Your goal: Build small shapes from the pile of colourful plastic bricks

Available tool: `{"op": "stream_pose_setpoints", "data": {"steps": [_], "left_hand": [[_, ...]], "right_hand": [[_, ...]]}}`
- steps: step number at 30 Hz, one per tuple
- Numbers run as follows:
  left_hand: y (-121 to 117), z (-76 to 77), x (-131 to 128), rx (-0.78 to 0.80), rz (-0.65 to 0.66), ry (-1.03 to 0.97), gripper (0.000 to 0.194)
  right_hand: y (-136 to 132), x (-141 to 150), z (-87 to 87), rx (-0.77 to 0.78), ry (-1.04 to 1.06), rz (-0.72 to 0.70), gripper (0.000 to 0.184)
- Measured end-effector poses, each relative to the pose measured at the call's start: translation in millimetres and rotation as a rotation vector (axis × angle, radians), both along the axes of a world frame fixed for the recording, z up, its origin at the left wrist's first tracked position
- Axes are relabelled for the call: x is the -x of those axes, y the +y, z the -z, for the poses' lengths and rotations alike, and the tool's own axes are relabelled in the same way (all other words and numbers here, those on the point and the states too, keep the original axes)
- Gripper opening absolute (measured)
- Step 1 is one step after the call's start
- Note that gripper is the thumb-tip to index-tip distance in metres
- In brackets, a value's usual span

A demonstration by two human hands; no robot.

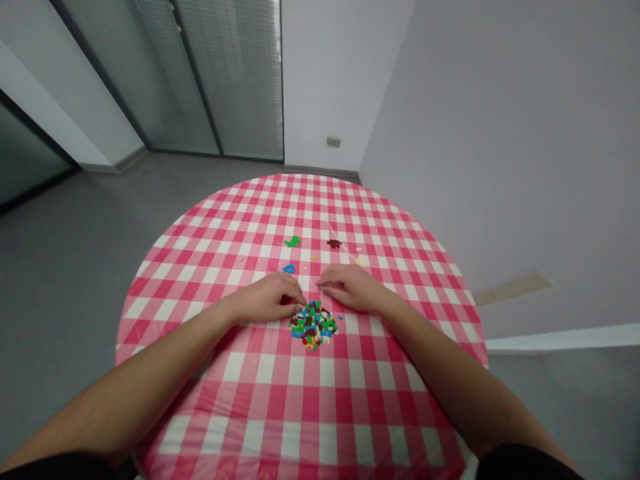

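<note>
A small heap of tiny coloured pieces [313,325] lies on a round table with a red-and-white checked cloth [300,413]. My left hand [270,295] rests at the heap's upper left edge, fingers curled and pinched on something too small to name. My right hand [350,287] lies just above and right of the heap, fingers bent together with their tips on the cloth. Beyond the hands lie a green group [293,241], a blue piece [289,269], a dark brown group [334,244] and a few yellow bits [359,260].
The table stands in a room corner. A pale wall runs along the right, glass partitions with blinds stand at the back left, and grey floor surrounds the table. A wall socket [333,141] sits low on the far wall.
</note>
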State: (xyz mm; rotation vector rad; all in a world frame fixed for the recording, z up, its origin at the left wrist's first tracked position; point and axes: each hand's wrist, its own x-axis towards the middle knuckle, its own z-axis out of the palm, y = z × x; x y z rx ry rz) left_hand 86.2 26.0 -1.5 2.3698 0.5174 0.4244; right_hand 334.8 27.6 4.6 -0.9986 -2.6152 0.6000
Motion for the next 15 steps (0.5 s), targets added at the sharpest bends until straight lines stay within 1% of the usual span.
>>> {"op": "stream_pose_setpoints", "data": {"steps": [2, 5, 7, 12, 15], "left_hand": [[0.3, 1.2, 0.4, -0.012, 0.006, 0.003, 0.016], [0.9, 3.2, 0.9, -0.027, 0.018, 0.008, 0.015], [1.1, 3.8, 0.9, -0.03, 0.023, 0.007, 0.014], [0.6, 2.6, 0.3, -0.021, 0.027, -0.004, 0.014], [0.0, 2.2, 0.1, -0.024, 0.014, 0.006, 0.014]], "right_hand": [[-5.3, 3.2, -4.3, 0.086, 0.024, -0.113, 0.019], [-10.1, 7.0, -6.4, 0.14, 0.006, -0.181, 0.019], [-10.9, 7.7, -6.1, 0.136, -0.02, -0.179, 0.02], [-10.3, 6.3, -5.4, 0.133, -0.055, -0.129, 0.013], [-11.0, 8.0, -5.1, 0.138, -0.046, -0.11, 0.016]]}}
